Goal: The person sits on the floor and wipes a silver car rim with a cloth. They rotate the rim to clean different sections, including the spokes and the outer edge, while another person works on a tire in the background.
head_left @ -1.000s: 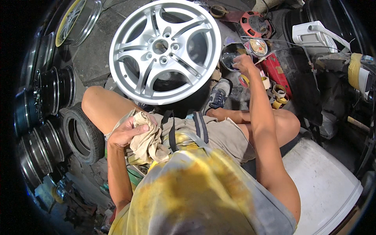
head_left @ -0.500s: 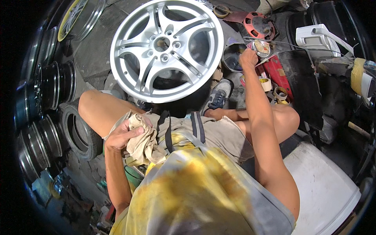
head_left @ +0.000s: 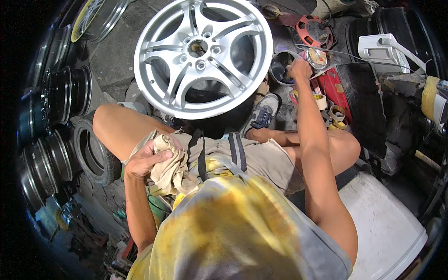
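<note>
One second ago the fingers of the right hand [head_left: 300, 70] were stretched over the mouth of the round container [head_left: 279, 73]; now they are curled near its right rim — and the hand is closer to the small can [head_left: 318, 58]. The view has turned slightly, so the silver wheel [head_left: 221, 100] appears further right.

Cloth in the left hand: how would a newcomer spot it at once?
Find the big silver wheel at the top, then drop to the beige shorts below it. At their left side, the left hand holds the cloth. Though close to the shorts in colour, it differs in being a loose, crumpled bundle gripped in the hand.
</note>
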Action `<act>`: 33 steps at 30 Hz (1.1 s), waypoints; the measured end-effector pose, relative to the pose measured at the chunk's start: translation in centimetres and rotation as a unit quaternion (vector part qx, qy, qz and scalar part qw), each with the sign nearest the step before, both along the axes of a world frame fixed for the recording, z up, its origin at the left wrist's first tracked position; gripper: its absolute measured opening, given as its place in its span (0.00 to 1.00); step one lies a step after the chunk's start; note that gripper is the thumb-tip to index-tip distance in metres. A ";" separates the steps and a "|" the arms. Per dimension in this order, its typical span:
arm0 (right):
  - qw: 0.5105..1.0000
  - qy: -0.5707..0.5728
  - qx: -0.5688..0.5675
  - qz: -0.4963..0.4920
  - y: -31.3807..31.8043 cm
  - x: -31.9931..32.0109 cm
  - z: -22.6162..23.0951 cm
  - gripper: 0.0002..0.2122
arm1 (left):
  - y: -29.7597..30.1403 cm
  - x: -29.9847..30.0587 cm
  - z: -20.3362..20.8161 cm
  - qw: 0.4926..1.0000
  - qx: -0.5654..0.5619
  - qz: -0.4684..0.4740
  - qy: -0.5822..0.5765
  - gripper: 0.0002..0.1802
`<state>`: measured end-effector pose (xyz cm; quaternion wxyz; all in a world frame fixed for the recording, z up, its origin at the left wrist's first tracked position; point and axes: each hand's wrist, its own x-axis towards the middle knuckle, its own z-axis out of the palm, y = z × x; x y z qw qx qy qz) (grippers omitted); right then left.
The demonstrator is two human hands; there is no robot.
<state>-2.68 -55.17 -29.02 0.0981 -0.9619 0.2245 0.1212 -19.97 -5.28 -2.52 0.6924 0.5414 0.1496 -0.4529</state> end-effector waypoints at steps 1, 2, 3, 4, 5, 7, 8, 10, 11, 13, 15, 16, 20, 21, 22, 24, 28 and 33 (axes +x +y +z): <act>0.999 -0.027 -0.031 0.009 -0.3 0.0 0.4 0.13 | -0.2 0.2 0.0 1.000 -0.003 -0.006 0.001 0.16; 0.994 -0.072 -0.067 0.042 -0.2 -0.5 1.7 0.13 | -0.4 0.4 0.0 1.000 -0.013 -0.014 -0.004 0.16; 0.998 -0.017 0.036 0.050 -0.2 -0.7 2.3 0.13 | -0.6 0.7 0.0 0.999 -0.022 -0.022 -0.008 0.16; 0.988 0.038 0.138 0.058 -0.3 -0.9 2.6 0.14 | -0.8 0.9 0.0 0.999 -0.031 -0.030 -0.012 0.15; 0.965 0.091 0.238 0.062 -0.7 -1.0 3.0 0.14 | -0.9 1.1 -0.1 0.999 -0.032 -0.039 -0.011 0.15; 0.960 0.049 0.276 0.013 -1.9 -1.5 2.0 0.15 | -1.1 1.4 -0.3 0.998 -0.035 -0.055 -0.008 0.15; 0.966 0.020 0.256 0.013 -3.1 -1.2 1.7 0.15 | -1.2 1.6 -0.3 0.997 -0.035 -0.060 -0.014 0.15; 0.979 -0.058 0.192 0.049 -7.3 -0.7 -0.7 0.13 | -1.4 1.9 -0.5 0.996 -0.040 -0.074 -0.022 0.15; 0.982 -0.074 0.170 0.036 -7.1 -0.5 -0.2 0.13 | -1.2 1.7 -0.5 0.997 -0.034 -0.070 -0.013 0.15; 0.986 -0.109 0.125 0.010 -6.5 0.5 2.4 0.12 | -0.9 1.3 -0.4 0.998 -0.023 -0.061 0.001 0.15; 0.989 -0.077 0.122 0.011 -5.4 0.8 3.3 0.11 | -0.9 1.1 -0.3 0.998 -0.028 -0.049 0.010 0.14; 0.991 -0.037 0.128 0.012 -4.3 0.9 3.7 0.11 | -0.9 1.0 -0.3 0.999 -0.031 -0.043 0.009 0.14; 0.997 0.067 0.022 0.036 -0.5 0.8 1.0 0.11 | -0.9 0.8 0.0 0.999 -0.027 -0.026 0.022 0.14; 0.996 0.077 -0.027 0.046 0.2 0.7 0.0 0.12 | -0.9 0.8 0.0 0.999 -0.027 -0.025 0.019 0.14; 0.996 0.088 -0.009 0.026 0.6 0.4 -0.9 0.12 | -0.9 0.8 0.1 0.999 -0.026 -0.025 0.016 0.14; 0.998 0.057 -0.007 0.026 1.1 -0.4 -3.1 0.12 | -0.9 0.7 0.1 1.000 -0.010 -0.013 0.012 0.15; 0.992 0.017 0.122 0.025 0.6 -0.1 -4.3 0.11 | -0.4 0.3 -0.1 1.000 -0.002 -0.011 0.009 0.15; 0.940 0.045 0.339 -0.012 -1.9 1.6 -1.8 0.06 | -0.5 0.6 -0.4 0.999 -0.021 -0.039 -0.003 0.14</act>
